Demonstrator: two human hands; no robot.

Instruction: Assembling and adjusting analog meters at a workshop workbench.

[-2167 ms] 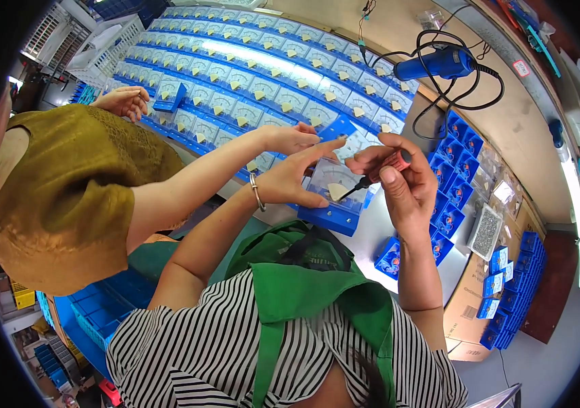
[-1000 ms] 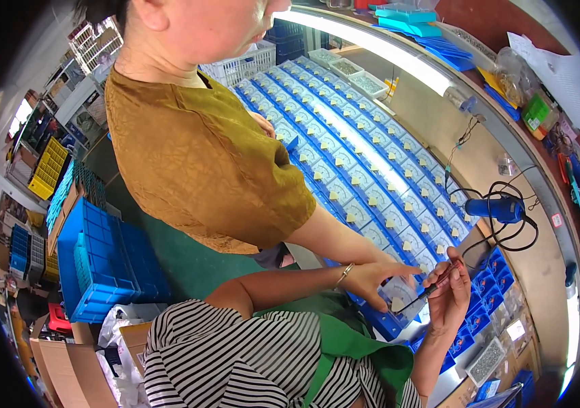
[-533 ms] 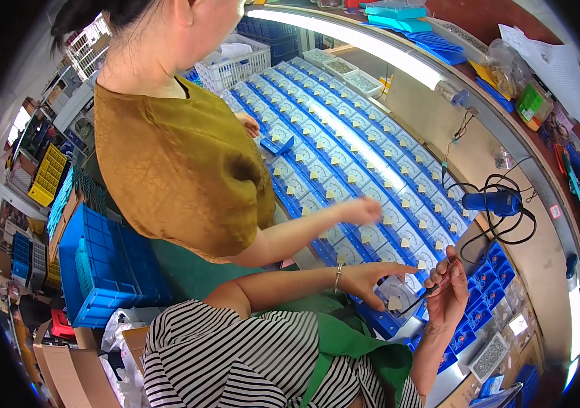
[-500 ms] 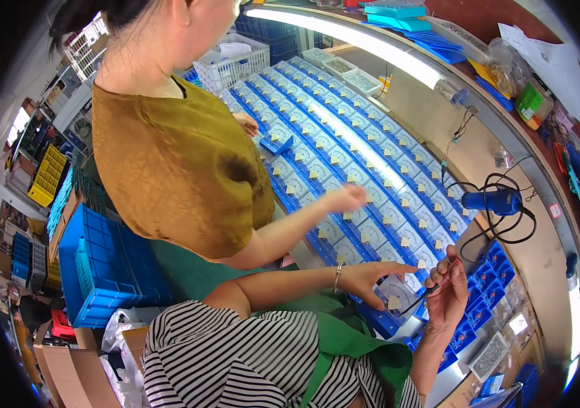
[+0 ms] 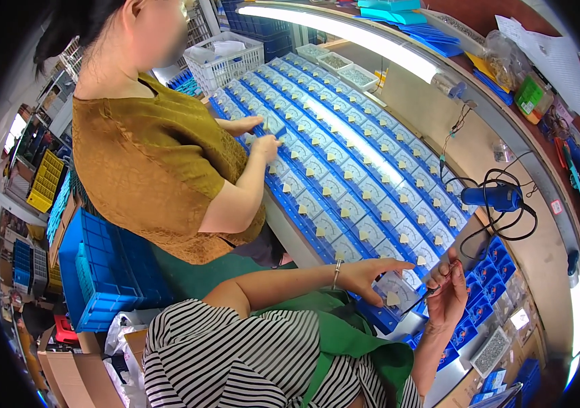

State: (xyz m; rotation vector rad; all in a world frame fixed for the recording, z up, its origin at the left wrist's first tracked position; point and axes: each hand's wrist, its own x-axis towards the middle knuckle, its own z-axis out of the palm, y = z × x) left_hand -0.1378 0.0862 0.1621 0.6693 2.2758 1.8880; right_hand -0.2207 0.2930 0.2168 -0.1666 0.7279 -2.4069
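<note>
Right of bottom center in the frame, the right hand (image 5: 449, 292) has its grip closed around a screwdriver (image 5: 430, 294), shaft angled down-left to the lower front of a blue-based analog panel meter (image 5: 398, 296). The left hand (image 5: 366, 277) has its grip spread wide, thumb and fingers holding the same meter at its upper left. Further meters (image 5: 344, 170) stand in rows across the frame center. Blue housings (image 5: 483, 292) sit at right, below a blue cylindrical tool (image 5: 497, 198) with looped black cable (image 5: 532, 228). Upper left, a co-worker (image 5: 161, 163) has both hands at another meter (image 5: 274, 122).
</note>
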